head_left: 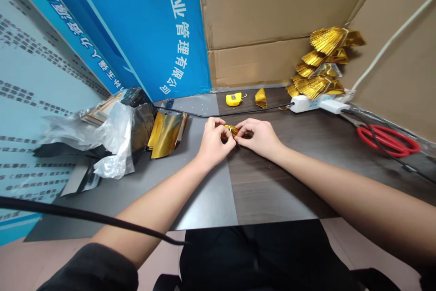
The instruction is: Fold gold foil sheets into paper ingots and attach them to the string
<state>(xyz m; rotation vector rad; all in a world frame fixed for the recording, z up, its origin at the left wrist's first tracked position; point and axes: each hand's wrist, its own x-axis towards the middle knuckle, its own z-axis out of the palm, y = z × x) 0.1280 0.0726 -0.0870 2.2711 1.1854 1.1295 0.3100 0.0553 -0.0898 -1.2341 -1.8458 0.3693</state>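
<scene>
My left hand (214, 142) and my right hand (257, 135) meet over the middle of the dark table (272, 191). Both pinch one small folded piece of gold foil paper (230, 130) between thumbs and fingertips. Most of that piece is hidden by my fingers. A stack of flat gold foil sheets (165, 134) lies to the left of my left hand, beside crumpled clear plastic wrap (112, 139).
A pile of folded gold foil fans (322, 61) leans against the cardboard wall at the back right. A single folded gold piece (261, 98) and a yellow tape measure (234, 99) lie behind my hands. A white power strip (306, 102), black cable (218, 113) and red scissors (388, 140) sit right.
</scene>
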